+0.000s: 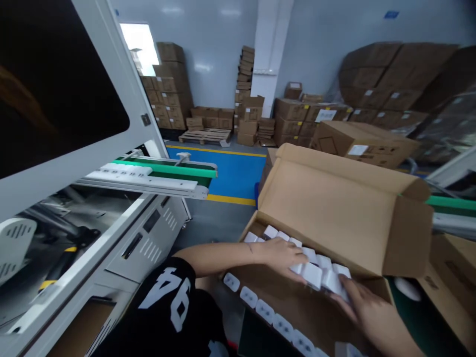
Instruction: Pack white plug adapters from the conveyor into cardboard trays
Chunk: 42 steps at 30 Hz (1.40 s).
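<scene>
White boxes [311, 274] sit pinched between the curled left hand [279, 255] and right hand [375, 312], probably keeping their row tight inside the carton [327, 208].

The plain white small boxes [311, 275] contrast with the plain brown cardboard carton [330, 208]. The black fabric sleeve [167, 292] bears white numerals, the blue painted floor panel [238, 173] has yellow edge stripes, and the conveyor guide strip [167, 169] is bright green.
</scene>
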Available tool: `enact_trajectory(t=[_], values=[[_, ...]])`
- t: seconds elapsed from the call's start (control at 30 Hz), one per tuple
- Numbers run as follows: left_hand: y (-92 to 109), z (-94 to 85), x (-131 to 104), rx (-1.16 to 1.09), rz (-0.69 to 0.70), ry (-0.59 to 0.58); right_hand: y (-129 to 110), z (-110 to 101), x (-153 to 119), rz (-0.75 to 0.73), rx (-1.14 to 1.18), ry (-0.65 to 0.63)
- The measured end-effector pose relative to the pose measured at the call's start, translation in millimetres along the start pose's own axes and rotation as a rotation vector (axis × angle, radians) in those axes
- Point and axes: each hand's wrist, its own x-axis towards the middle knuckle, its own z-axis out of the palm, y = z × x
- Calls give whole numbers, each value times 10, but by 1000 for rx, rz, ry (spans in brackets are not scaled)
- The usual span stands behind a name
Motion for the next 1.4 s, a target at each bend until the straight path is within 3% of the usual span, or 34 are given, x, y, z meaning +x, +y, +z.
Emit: enact_trajectory(t=[0.1,0.2,0.27,0.33,0.47,0.57,0.63,0.8,0.9,1.0,1.1,1.2,1.3,1.37,1.4], values=[[-23,-528,-154,-5,-5,173,-2,-301,294,-10,-2,111],[-223,-1227,-681,110,-89,271,-337,-517,989,-39,49,146],[-482,-1681,-1235,262,-201,259,-727,-568,1659,-103,92,135],[-835,-2061,-1886,412,-300,159,-1192,-541,2426,-175,94,108],[-1676,-2515,-3142,616,-524,-47,-2136,-275,3918,-304,81,4],[-2246,-2624,-3788,643,-636,-168,-2700,30,4732,-318,33,-34],[-2537,-2623,-4043,603,-656,-221,-2960,230,5065,-331,-1,-49],[-2904,-2509,-4309,553,-593,-215,-3205,578,5327,-402,-22,11],[-2967,-2461,-4361,499,-600,-149,-3187,646,5364,-417,81,63],[-3006,-2447,-4377,417,-628,-123,-3170,644,5450,-538,197,67],[-3042,-2450,-4368,353,-622,-146,-3186,640,5570,-673,279,-54],[-3047,-2477,-4314,355,-610,-128,-3214,655,5673,-655,387,-131],[-2928,-2524,-4204,450,-643,77,-3194,601,5685,-561,569,56],[-2705,-2526,-4134,530,-667,319,-3121,496,5608,-379,635,211],[-2538,-2501,-4112,566,-673,451,-3068,431,5543,-256,616,230]])
